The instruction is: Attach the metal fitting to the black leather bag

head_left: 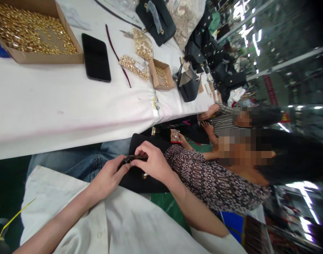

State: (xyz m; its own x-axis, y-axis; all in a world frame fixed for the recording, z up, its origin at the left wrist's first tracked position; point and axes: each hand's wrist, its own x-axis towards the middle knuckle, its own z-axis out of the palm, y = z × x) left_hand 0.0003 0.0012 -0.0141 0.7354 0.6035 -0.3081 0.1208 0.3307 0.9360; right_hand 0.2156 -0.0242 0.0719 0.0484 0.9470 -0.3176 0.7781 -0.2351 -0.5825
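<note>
A black bag [161, 143] with gold-coloured fittings lies across my lap on blue jeans. Over it, my left hand [108, 176] pinches one end of a narrow black strap [137, 157] between thumb and fingers. My right hand [154, 162] grips the same strap from the other side, its fingers curled and thumb pressed in. The two hands nearly meet. Whether the strap is joined to the bag is hidden by my fingers.
On the white table [58, 98] are a cardboard tray [50, 58] of gold fittings, a phone [96, 58], a dark red strip [114, 51], bagged gold pieces [142, 44], a small box [163, 86] and a black handbag [188, 88]. Co-workers [193, 169] sit close on the right.
</note>
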